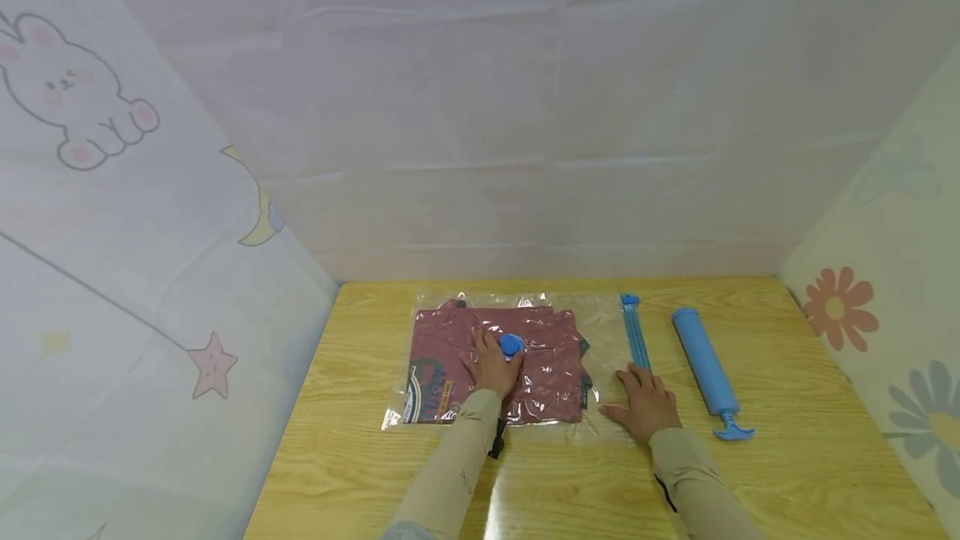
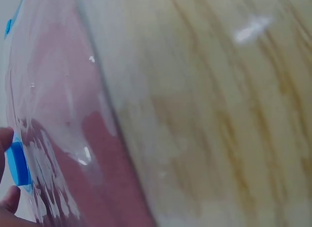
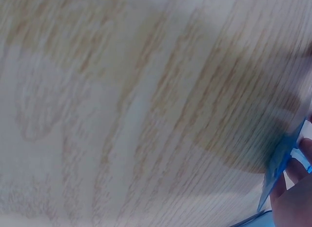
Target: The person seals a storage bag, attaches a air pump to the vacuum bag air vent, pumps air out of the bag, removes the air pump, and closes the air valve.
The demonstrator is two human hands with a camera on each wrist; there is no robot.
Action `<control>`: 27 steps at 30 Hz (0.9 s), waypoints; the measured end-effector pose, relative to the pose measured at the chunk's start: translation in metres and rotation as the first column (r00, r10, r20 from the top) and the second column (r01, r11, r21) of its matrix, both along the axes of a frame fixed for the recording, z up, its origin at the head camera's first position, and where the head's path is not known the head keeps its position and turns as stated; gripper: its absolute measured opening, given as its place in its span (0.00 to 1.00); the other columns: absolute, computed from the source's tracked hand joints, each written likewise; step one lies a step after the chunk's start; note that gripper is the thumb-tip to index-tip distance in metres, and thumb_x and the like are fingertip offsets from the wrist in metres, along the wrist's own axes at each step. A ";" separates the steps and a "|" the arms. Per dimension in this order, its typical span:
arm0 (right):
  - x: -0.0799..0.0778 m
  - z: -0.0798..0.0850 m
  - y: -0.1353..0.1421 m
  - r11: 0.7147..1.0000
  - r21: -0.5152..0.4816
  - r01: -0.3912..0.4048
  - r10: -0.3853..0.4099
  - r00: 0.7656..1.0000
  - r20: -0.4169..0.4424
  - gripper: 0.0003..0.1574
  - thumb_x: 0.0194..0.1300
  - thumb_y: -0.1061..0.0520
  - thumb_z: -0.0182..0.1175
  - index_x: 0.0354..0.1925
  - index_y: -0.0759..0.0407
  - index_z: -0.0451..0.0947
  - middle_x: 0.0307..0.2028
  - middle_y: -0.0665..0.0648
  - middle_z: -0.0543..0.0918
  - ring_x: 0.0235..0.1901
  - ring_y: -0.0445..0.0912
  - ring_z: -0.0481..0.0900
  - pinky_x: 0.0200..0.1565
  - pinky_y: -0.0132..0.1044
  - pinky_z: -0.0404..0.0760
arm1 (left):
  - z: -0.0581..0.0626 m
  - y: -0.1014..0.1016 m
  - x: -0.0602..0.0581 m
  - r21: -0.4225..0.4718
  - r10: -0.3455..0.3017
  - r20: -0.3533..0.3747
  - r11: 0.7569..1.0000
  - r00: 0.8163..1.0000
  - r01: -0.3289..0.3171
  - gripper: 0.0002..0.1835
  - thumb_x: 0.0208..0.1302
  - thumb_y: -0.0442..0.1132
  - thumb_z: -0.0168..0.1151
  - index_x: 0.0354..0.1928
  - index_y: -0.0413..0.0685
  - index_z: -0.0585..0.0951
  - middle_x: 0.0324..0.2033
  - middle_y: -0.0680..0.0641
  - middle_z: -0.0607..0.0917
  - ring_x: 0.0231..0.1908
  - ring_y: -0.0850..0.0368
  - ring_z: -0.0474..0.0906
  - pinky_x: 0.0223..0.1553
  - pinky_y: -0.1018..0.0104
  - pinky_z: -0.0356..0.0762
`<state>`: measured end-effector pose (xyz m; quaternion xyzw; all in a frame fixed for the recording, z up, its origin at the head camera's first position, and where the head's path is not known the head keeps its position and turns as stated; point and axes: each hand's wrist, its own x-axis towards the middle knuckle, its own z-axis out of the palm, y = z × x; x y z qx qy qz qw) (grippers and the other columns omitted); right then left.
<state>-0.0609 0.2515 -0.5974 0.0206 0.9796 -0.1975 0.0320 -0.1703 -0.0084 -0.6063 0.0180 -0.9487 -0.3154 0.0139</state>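
A clear plastic storage bag (image 1: 603,332) lies flat, with folded dark-red cloth (image 1: 543,390) inside. A round blue valve cap (image 1: 512,345) sits on its upper face. My left hand (image 1: 495,369) rests on the bag beside the cap, index finger and thumb spread around it. In the left wrist view the blue cap (image 2: 18,163) shows between finger and thumb. My right hand (image 1: 647,407) rests at the bag's right end, fingertips on the lower part of the blue zip strip (image 1: 636,333), thumb spread toward the cloth. The right wrist view shows fingers (image 3: 295,171) against the blue strip.
A blue hand pump (image 1: 707,365) with a T-shaped handle lies on the wooden table (image 1: 810,440), right of the bag. A black strap end (image 1: 497,440) shows beside the left forearm. Printed cloth walls (image 1: 450,148) stand behind and at both sides.
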 end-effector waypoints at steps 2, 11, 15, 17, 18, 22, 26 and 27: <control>0.000 0.000 0.000 1.000 -0.003 0.000 0.000 1.000 0.001 0.49 0.54 0.35 0.66 0.63 0.63 0.68 0.66 0.70 0.63 0.61 0.70 0.63 0.50 0.72 0.66 | 0.000 0.000 0.000 -0.006 0.002 0.001 1.000 1.000 -0.002 0.35 0.58 0.53 0.68 0.57 0.37 0.66 0.70 0.35 0.59 0.70 0.37 0.59 0.66 0.24 0.39; 0.000 0.001 -0.001 1.000 0.002 0.004 -0.004 1.000 0.001 0.48 0.54 0.36 0.67 0.63 0.63 0.68 0.66 0.70 0.63 0.61 0.70 0.63 0.50 0.72 0.67 | -0.002 -0.001 0.000 0.009 -0.016 0.015 1.000 1.000 0.016 0.27 0.61 0.50 0.66 0.53 0.40 0.69 0.70 0.35 0.58 0.71 0.36 0.56 0.65 0.23 0.37; 0.001 0.000 -0.001 1.000 0.001 0.005 -0.005 1.000 0.004 0.49 0.54 0.35 0.67 0.63 0.63 0.68 0.66 0.70 0.63 0.61 0.70 0.63 0.50 0.71 0.67 | -0.003 -0.002 0.000 0.019 -0.032 0.006 0.999 0.999 0.032 0.26 0.61 0.47 0.66 0.56 0.43 0.71 0.70 0.34 0.58 0.70 0.35 0.57 0.65 0.22 0.37; 0.001 0.000 -0.001 1.000 -0.001 0.005 -0.005 1.000 0.006 0.49 0.54 0.35 0.67 0.63 0.63 0.68 0.66 0.70 0.63 0.62 0.70 0.63 0.50 0.71 0.67 | -0.003 -0.003 0.000 0.031 -0.042 -0.001 0.999 0.999 0.042 0.25 0.60 0.45 0.66 0.56 0.44 0.71 0.70 0.34 0.59 0.70 0.34 0.58 0.64 0.22 0.36; 0.001 0.000 -0.001 1.000 -0.001 0.005 -0.005 1.000 0.006 0.49 0.54 0.35 0.67 0.63 0.63 0.68 0.66 0.70 0.62 0.61 0.70 0.63 0.50 0.71 0.67 | -0.003 -0.003 0.000 0.042 -0.047 -0.009 0.998 0.999 0.047 0.25 0.59 0.44 0.66 0.56 0.45 0.72 0.70 0.34 0.59 0.70 0.34 0.57 0.64 0.22 0.36; 0.000 0.000 -0.001 1.000 -0.008 0.005 -0.005 1.000 0.007 0.48 0.54 0.36 0.67 0.63 0.63 0.68 0.67 0.70 0.62 0.62 0.70 0.62 0.50 0.72 0.66 | -0.002 -0.005 0.001 0.061 -0.062 -0.019 0.996 0.998 0.063 0.25 0.57 0.42 0.64 0.57 0.46 0.73 0.70 0.34 0.59 0.72 0.33 0.51 0.63 0.21 0.35; 0.000 0.000 0.000 1.000 -0.009 0.004 -0.004 1.000 0.018 0.49 0.54 0.36 0.67 0.64 0.63 0.68 0.67 0.70 0.62 0.62 0.70 0.62 0.51 0.72 0.66 | -0.001 -0.005 0.001 0.065 -0.060 -0.026 0.996 0.998 0.062 0.21 0.61 0.42 0.64 0.55 0.48 0.74 0.70 0.33 0.59 0.72 0.32 0.50 0.62 0.20 0.37; 0.000 0.000 -0.001 1.000 -0.010 0.004 -0.003 1.000 0.021 0.49 0.54 0.36 0.67 0.64 0.63 0.68 0.67 0.70 0.62 0.62 0.70 0.62 0.51 0.72 0.66 | -0.001 -0.005 0.001 0.060 -0.059 -0.026 0.996 0.998 0.061 0.20 0.62 0.43 0.64 0.54 0.48 0.74 0.70 0.33 0.59 0.72 0.32 0.50 0.62 0.20 0.38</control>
